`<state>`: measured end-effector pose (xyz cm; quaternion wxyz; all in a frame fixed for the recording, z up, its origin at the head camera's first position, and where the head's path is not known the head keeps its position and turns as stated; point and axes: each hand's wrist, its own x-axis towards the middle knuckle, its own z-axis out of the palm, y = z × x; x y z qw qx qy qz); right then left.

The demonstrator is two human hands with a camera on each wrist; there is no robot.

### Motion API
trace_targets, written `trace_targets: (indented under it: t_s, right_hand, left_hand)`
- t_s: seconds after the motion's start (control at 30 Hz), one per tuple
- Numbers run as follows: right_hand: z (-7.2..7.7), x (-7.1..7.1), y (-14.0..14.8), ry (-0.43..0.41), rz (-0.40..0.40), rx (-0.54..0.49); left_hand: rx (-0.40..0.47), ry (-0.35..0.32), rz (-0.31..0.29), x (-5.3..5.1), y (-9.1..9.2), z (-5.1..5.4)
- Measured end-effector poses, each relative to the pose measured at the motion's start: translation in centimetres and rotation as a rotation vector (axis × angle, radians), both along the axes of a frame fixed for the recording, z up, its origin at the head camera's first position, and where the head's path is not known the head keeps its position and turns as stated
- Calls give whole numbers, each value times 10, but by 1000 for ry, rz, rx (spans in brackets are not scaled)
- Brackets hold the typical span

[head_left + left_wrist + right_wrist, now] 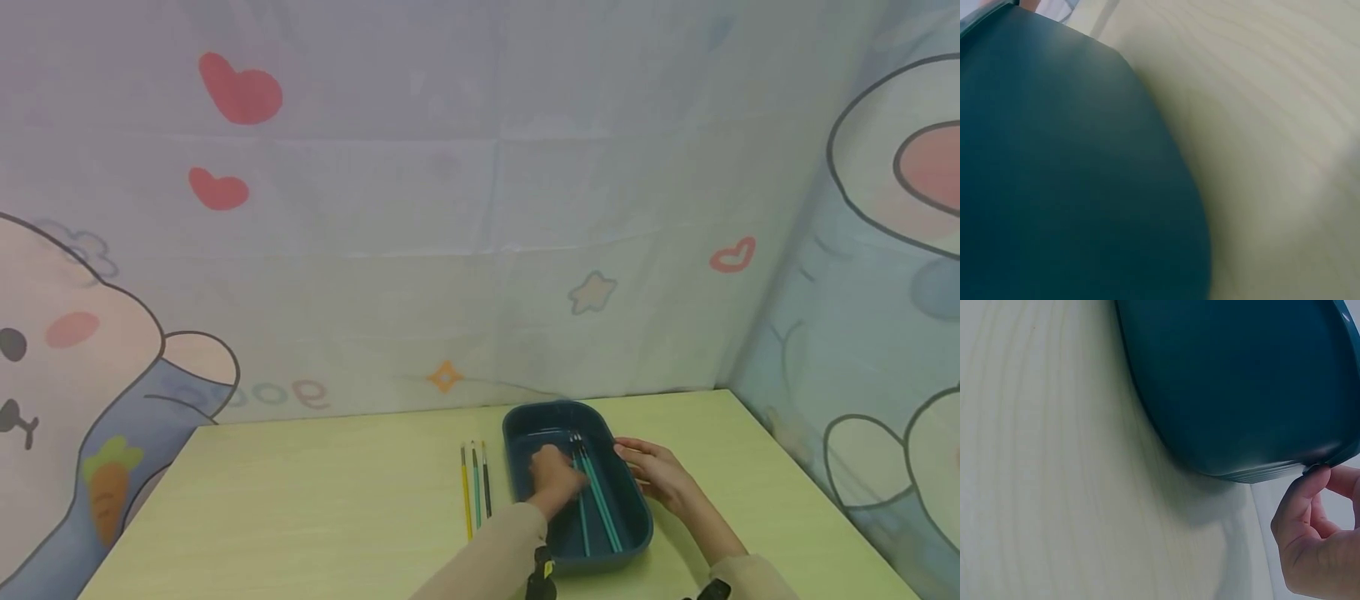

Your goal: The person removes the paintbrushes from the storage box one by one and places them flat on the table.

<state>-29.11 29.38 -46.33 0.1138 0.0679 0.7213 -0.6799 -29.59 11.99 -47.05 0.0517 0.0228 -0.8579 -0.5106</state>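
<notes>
A dark teal tray (633, 508) stands on the table, and slim teal-handled paintbrushes (600, 500) lie lengthwise inside it. My left hand (557, 477) reaches down into the tray beside these brushes, its fingers bent and blurred; whether it grips one is hidden. At the tray's right rim is my right hand (660, 475). In the right wrist view, the right hand (1319, 544) pinches the rim between thumb and finger. Left of the tray lie three paintbrushes side by side: a yellow one (467, 492), a teal one (476, 483) and a dark one (486, 479).
The pale wood table (300, 500) reaches back to a printed cloth wall (375, 292). Another cloth (840, 350) hangs along the right side. My left sleeve (491, 554) passes close to the near ends of the brushes outside the tray.
</notes>
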Motion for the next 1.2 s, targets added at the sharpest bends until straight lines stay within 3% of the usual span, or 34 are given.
trace_targets:
  t_s: [0.23,0.57,1.0,1.2]
  right_hand:
    - [-1,0,1,-4,-7,16]
    - [-2,1,1,3,13,3]
    - [-2,1,0,15,10,9]
    - [-1,-1,0,7,-2,12]
  left_hand:
    - [126,-60,-40,1,-5,0]
    - [156,-139,-22,6,-6,9]
    - [329,-159,-18,1,-10,10]
    - [339,-167,-38,2,-13,16]
